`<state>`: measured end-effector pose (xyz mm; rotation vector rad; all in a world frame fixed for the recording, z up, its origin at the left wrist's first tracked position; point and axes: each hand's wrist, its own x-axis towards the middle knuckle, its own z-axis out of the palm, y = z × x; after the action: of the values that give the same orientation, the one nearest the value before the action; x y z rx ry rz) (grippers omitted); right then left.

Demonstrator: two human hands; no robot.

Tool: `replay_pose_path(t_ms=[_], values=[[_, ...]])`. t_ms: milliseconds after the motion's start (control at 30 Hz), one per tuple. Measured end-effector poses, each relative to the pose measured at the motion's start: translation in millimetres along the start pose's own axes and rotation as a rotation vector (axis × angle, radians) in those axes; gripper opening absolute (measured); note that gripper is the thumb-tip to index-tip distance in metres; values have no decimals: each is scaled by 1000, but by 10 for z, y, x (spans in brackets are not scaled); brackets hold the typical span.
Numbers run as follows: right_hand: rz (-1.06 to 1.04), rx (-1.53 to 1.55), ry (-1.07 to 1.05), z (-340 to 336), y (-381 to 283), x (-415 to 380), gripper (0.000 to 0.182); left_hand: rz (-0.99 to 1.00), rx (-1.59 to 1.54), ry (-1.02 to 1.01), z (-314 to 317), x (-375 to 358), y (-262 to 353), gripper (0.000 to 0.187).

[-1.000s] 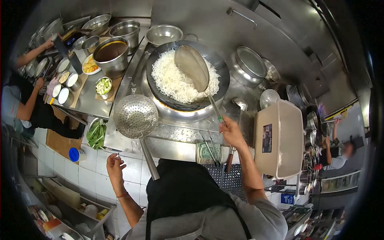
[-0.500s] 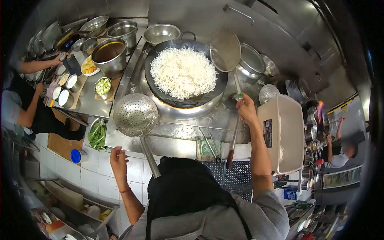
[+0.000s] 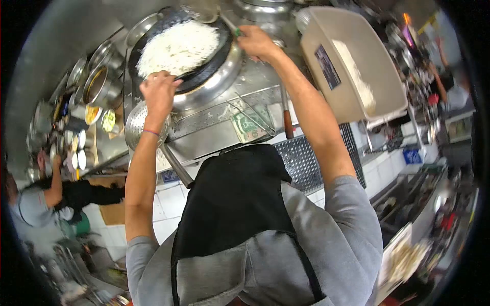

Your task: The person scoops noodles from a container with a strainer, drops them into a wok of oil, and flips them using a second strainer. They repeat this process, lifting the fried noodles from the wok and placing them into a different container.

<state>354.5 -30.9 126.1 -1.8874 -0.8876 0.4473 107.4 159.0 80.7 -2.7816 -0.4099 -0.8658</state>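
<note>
A black wok (image 3: 201, 76) on the burner holds a mound of white noodles (image 3: 178, 48). My left hand (image 3: 159, 92) is at the wok's near rim, its fingers closed over the edge. Farther right, my right hand (image 3: 258, 43) grips the handle of a wire mesh strainer (image 3: 201, 14), whose round head lies over the far right side of the wok, partly blurred. Under my left forearm, a perforated metal skimmer (image 3: 137, 122) rests on the counter with its handle toward me.
A beige plastic bin (image 3: 352, 66) with white food inside stands at the right. Tongs (image 3: 252, 115) lie on the front ledge beside a wooden-handled utensil (image 3: 288, 122). Pots and bowls of ingredients (image 3: 108, 121) crowd the left, where another person (image 3: 41, 196) works.
My left hand has risen from beside the skimmer to the wok's rim. My right hand has moved the strainer inward over the wok's far side. The view has shifted and turned.
</note>
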Motion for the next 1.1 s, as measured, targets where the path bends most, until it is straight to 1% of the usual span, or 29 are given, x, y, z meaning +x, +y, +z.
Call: replay_pose_path(t_ms=[67, 100, 167, 200, 267, 300, 333, 433, 500, 533, 567, 600, 633, 667, 733, 767, 800, 867, 900, 967, 1000, 1067, 1100], values=[[-44, -8, 18, -37, -47, -136, 29, -59, 40, 11, -72, 106, -13, 19], [-20, 7, 34, -5, 26, -178, 29, -57, 31, 27, -87, 151, -62, 19], [-96, -1, 47, -12, 47, -162, 28, -18, -5, 12, -170, 189, -78, 21], [-101, -4, 50, -22, 54, -181, 28, -7, 1, -4, -199, 179, -68, 21], [-63, 1, 75, -47, -3, -297, 32, -31, -1, -6, -168, 113, -50, 21], [-44, 13, 37, -70, -15, -322, 37, -51, -4, -22, -139, 79, -36, 21], [-40, 12, 32, -77, -12, -345, 37, -55, -6, -26, -140, 68, -4, 21], [-73, -105, -12, -94, -115, -295, 41, -113, -21, -6, -105, 13, 2, 24], [-68, -101, 74, -56, -90, -213, 42, -209, -59, -23, -68, -56, 56, 30], [-123, -170, 146, 12, 51, -66, 42, -252, -67, -21, -40, -97, 63, 34], [-4, -125, 81, -34, -75, -107, 44, -267, -88, -1, -48, -117, 82, 38], [4, -152, 78, -53, -110, -89, 45, -283, -114, 19, -50, -130, 111, 42], [-7, -175, 99, -51, -86, -23, 44, -292, -133, 2, -119, -141, 154, 48], [-17, -197, 119, -35, -12, 55, 43, -323, -127, 7, -196, -155, 189, 48], [-144, -264, 138, -42, 198, 245, 41, -370, -251, 65, -337, -210, 195, 50], [-130, -303, 148, -45, 121, 249, 39, -403, -254, 76, -380, -280, 166, 48], [0, -206, 65, -89, 55, 214, 34, -431, -244, 81, -421, -379, 120, 48], [79, -106, -56, -76, 210, 325, 25, -500, -298, 163, -515, -638, -15, 46], [69, -113, -75, -96, 254, 364, 25, -483, -272, 209, -560, -813, -105, 42], [324, 147, -351, -135, 227, 340, 20, -635, -224, 195, -714, -1223, -101, 41], [317, 139, -365, -169, 244, 353, 20, -778, -277, 136, -748, -1495, -77, 40], [505, 587, -460, -212, 336, 402, 18, -1062, -338, 9, -638, -2141, 70, 42], [502, 578, -474, -209, 395, 464, 18, -1270, -591, -9, -578, -2387, 226, 43]])
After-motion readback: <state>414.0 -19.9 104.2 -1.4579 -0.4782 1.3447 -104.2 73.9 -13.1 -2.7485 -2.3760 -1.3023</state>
